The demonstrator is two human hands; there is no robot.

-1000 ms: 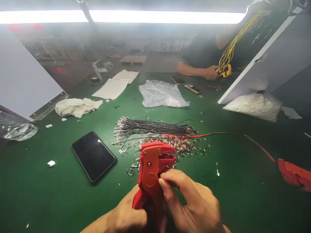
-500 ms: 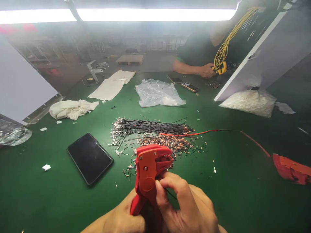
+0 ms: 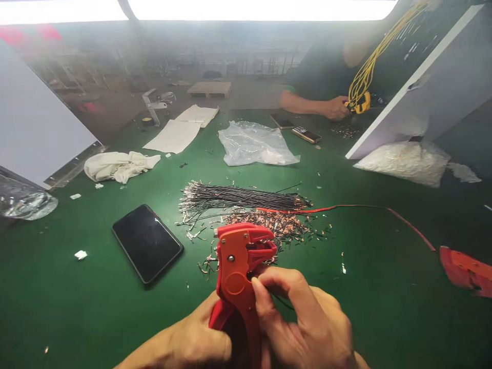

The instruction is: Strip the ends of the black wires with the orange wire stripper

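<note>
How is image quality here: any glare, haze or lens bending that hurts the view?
Head view: the ceiling light strip is blown out and throws a milky haze over the far half; the red wire stripper and both hands stay sharp; the white panel leans from wide-angle bending; the phone screen shows a small glint.

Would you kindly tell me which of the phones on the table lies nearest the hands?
The large dark-screened phone, just left of the red stripper; the other two phones lie far across, by the co-worker.
</note>
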